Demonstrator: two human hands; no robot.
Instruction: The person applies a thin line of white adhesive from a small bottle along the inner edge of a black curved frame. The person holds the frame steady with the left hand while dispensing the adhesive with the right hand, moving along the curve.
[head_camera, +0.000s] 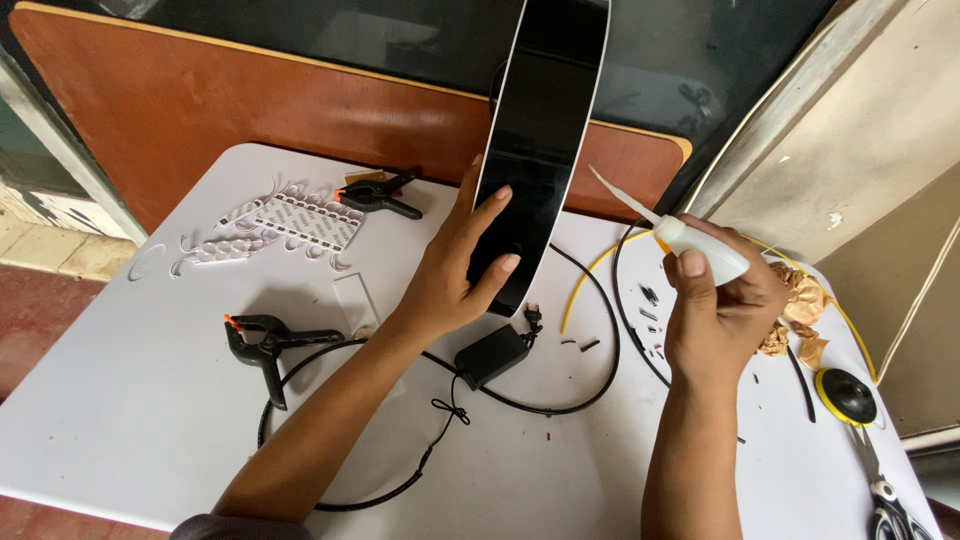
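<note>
My left hand (455, 270) grips the lower end of a long black glossy panel with a white edge (540, 130), which stands upright on the white table (120, 400). My right hand (720, 310) holds a small white squeeze bottle with a long thin nozzle (690, 235). The nozzle tip points toward the panel's right edge and stops a little short of it. Just below the panel lies a black power adapter (490, 355) with a black cable (590, 390) looping around it.
Two black spring clamps with orange tips (265, 345) (378, 195) lie on the left, beside strips of white LED modules (280, 225). A yellow wire (590, 275), crumpled brown paper (800, 305), a black-and-yellow round thing (845, 395) and scissors (885, 500) sit at the right. A brown board (200, 110) leans behind.
</note>
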